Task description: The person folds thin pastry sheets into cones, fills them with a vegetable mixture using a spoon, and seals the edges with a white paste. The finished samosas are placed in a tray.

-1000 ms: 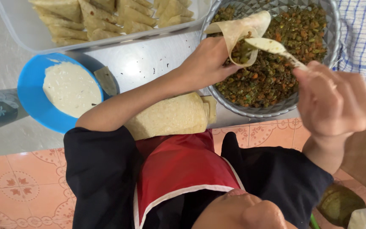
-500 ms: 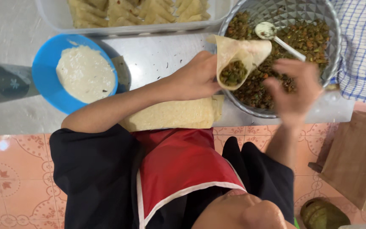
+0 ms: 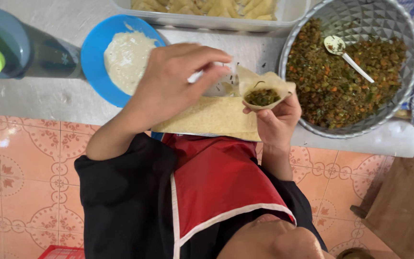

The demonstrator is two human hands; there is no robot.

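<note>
Holding: a filled pastry cone (image 3: 264, 88) is gripped in the right hand (image 3: 276, 122), fingers closed round its lower part, open end up, green filling showing.
Left hand: the left hand (image 3: 168, 81) is held at 9 o'clock of the cone, fingers narrow and drawn together at the cone's loose flap; whether they touch it cannot be told.
Cone's place: above the near table (image 3: 49, 100) edge, over the wrappers (image 3: 207, 117), which are stacked flat at its 7 o'clock.
Metal bowl (image 3: 312, 29): set at 2 o'clock of the cone, filled with chopped green and orange filling; a white spoon (image 3: 348, 57) is left lying in it.
Blue bowl (image 3: 92, 52): at 9 o'clock, white paste inside, partly covered by the left hand.
Tray (image 3: 293, 14): at 12 o'clock, folded pastries inside.
Bottle (image 3: 20, 48): at the far 9 o'clock, lying on its side.
</note>
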